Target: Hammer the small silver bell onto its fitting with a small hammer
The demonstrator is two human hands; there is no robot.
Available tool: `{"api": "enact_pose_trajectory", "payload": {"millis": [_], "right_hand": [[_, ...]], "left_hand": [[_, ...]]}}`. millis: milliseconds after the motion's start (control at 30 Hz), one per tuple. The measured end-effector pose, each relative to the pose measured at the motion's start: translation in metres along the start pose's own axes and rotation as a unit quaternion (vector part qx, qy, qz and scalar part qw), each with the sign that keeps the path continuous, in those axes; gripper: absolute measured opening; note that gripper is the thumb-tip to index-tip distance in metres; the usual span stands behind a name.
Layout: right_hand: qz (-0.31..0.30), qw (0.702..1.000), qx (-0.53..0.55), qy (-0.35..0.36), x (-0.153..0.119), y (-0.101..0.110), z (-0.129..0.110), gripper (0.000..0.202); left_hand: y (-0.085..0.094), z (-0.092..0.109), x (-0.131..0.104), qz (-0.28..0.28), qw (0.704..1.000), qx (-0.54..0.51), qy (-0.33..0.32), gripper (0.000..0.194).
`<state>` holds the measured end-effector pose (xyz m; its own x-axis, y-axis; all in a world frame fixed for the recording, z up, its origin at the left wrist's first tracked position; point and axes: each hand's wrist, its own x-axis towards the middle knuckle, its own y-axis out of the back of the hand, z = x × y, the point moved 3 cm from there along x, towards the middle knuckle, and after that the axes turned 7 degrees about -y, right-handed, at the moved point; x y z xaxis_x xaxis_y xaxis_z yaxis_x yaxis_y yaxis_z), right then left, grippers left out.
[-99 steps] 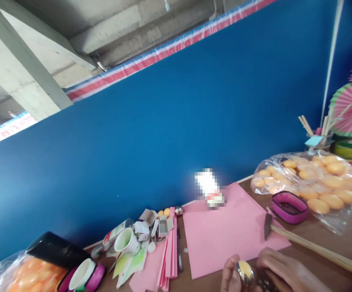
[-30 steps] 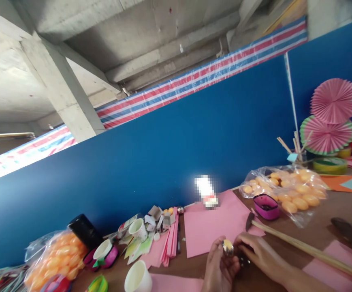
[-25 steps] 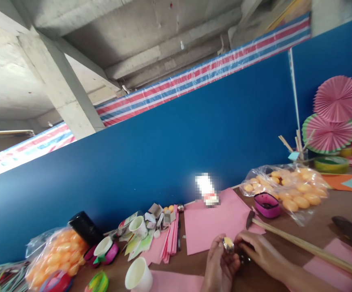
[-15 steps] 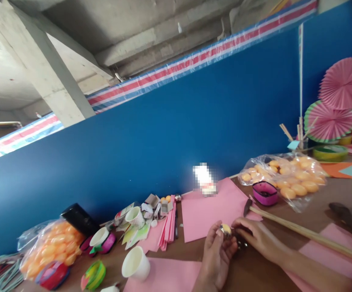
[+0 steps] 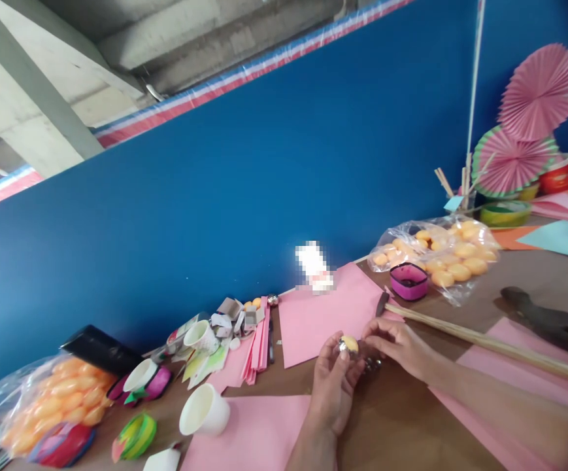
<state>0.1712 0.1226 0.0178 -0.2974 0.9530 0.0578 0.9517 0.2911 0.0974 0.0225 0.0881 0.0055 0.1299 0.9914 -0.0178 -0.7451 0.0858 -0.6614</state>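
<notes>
A small yellow ball (image 5: 349,345), partly covered with shiny silver pieces, is held in the curled fingers of my left hand (image 5: 333,383). Close beside it, my right hand (image 5: 395,341) has its thumb and fingertips pinched together; whatever lies between them is too small to make out. Just below the fingers, some small shiny silver pieces (image 5: 372,364) lie on the brown table (image 5: 382,418). Behind both hands a sheet of pink paper (image 5: 323,320) is spread out. A hammer (image 5: 470,332) with a long wooden handle lies beyond my right forearm.
Clear bags of yellow-orange balls (image 5: 460,271) stand at the right and left. A magenta container (image 5: 408,282) sits near the hammer head. Pliers-like dark handles (image 5: 533,314) lie at right. A white cup (image 5: 205,410), paper strips (image 5: 261,340) and tape rolls (image 5: 134,436) are at left.
The camera view has turned slightly right and down, so everything appears shifted left and up. My hands keep nearly the same pose around the ball.
</notes>
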Motion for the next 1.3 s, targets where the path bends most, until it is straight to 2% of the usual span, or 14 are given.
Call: {"api": "enact_pose_trajectory", "payload": {"millis": [167,500,700,800,1000,1200,1300], "right_hand": [[-0.021,0.999,0.021,-0.021,-0.006,-0.006,-0.004,0.025],[-0.021,0.999,0.034,-0.004,-0.009,-0.009,-0.007,0.026],[-0.031,0.998,0.052,-0.006,-0.009,-0.009,-0.009,0.027],[-0.028,0.999,0.045,-0.003,-0.009,-0.009,-0.007,0.026],[-0.021,0.999,0.033,-0.026,-0.009,-0.008,-0.001,0.029],[-0.017,0.998,0.051,-0.025,-0.009,-0.008,-0.003,0.026],[-0.025,0.997,0.069,-0.020,-0.009,-0.009,-0.002,0.025]], "left_hand": [[-0.002,0.001,-0.001,0.004,1.000,0.007,-0.013,0.037],[-0.010,0.005,-0.004,-0.005,0.998,0.059,-0.025,0.030],[-0.005,0.001,-0.004,-0.001,0.993,0.114,-0.025,0.050],[-0.003,-0.002,-0.002,-0.015,0.996,0.080,-0.035,0.045],[-0.007,0.001,-0.001,-0.003,0.999,0.030,-0.044,0.019],[-0.006,0.003,-0.002,0.023,0.999,0.037,-0.028,0.043],[-0.004,0.001,-0.001,0.022,0.999,0.035,-0.021,0.044]]}}
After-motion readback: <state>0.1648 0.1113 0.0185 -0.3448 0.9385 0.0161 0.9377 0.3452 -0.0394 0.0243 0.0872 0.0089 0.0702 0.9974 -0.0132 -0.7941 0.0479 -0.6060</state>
